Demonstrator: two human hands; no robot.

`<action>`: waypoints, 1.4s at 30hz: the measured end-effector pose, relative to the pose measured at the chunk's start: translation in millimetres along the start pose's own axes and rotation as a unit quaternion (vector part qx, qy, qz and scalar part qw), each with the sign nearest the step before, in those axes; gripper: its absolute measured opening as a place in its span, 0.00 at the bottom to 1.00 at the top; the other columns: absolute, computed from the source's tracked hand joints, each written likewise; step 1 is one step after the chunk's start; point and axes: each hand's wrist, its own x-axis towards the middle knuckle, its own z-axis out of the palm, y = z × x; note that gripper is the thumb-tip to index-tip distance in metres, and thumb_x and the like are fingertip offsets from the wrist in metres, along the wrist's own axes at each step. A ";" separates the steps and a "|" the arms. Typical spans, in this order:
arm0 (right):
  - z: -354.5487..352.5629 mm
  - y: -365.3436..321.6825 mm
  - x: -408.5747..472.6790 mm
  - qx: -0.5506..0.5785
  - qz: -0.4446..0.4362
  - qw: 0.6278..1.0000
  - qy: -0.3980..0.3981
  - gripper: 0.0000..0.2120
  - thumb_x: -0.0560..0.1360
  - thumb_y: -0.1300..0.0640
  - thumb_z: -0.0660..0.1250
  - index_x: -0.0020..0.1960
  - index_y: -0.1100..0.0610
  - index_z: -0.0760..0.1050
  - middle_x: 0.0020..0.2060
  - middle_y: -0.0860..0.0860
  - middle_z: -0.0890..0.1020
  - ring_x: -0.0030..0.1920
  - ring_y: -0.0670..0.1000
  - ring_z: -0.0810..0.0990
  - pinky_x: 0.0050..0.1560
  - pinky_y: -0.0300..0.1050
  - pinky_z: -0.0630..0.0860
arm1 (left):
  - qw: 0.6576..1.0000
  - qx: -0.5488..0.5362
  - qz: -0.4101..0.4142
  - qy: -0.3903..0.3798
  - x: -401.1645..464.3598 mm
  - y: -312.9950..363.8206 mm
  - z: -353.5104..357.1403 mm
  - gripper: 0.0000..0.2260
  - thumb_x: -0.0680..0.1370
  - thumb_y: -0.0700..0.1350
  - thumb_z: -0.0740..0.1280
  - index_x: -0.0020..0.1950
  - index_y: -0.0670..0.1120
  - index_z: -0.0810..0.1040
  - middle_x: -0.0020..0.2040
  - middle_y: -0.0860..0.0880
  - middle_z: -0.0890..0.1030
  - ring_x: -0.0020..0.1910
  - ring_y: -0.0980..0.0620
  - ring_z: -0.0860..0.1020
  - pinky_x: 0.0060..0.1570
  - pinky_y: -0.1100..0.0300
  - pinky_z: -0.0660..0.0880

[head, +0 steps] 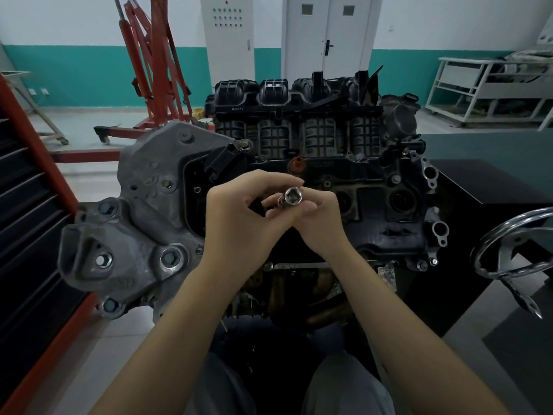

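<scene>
A shiny steel socket (293, 196) on a short tool points its open end toward the camera, above a dark car engine (374, 211). My left hand (239, 214) curls its fingers round the tool from the left. My right hand (317, 220) grips it from the right and below, fingers wrapped against the left hand. Most of the tool's shaft is hidden between the two hands. A black ribbed intake manifold (299, 115) tops the engine at the back, and a grey cast mount plate (143, 211) is bolted to its left end.
A red tool cabinet with dark drawers (27, 223) stands at the left. A chrome hand wheel (514, 247) sticks out at the right beside a black stand (490, 187). A red engine hoist (149, 64), a white cabinet (227, 37), doors and a white rack (490, 88) line the back.
</scene>
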 end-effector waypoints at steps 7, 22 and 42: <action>-3.0 -9.8 0.1 -0.013 -0.015 0.999 -0.039 0.17 0.74 0.68 0.67 0.42 0.45 0.77 0.38 0.33 0.82 0.42 0.35 0.80 0.44 0.28 0.74 | 0.992 -0.117 -0.027 -0.043 -1.4 -1.8 -1.1 0.15 0.73 0.32 0.70 0.59 0.43 0.78 0.51 0.46 0.84 0.54 0.50 0.83 0.56 0.53 0.78; -2.7 -5.0 -0.9 -0.006 -0.009 1.000 -0.017 0.12 0.72 0.68 0.69 0.41 0.51 0.80 0.38 0.38 0.83 0.42 0.38 0.81 0.45 0.31 0.75 | 0.991 -0.127 -0.028 -0.026 -2.9 -0.1 0.7 0.16 0.71 0.33 0.73 0.58 0.41 0.79 0.51 0.44 0.84 0.53 0.48 0.83 0.56 0.51 0.78; -2.5 -2.7 -2.0 0.001 -0.017 1.000 -0.006 0.09 0.72 0.66 0.70 0.48 0.54 0.79 0.41 0.42 0.84 0.46 0.42 0.83 0.48 0.37 0.76 | 0.999 -0.019 -0.011 0.030 -2.6 5.8 4.8 0.13 0.70 0.38 0.76 0.53 0.43 0.82 0.46 0.49 0.85 0.48 0.56 0.83 0.51 0.60 0.79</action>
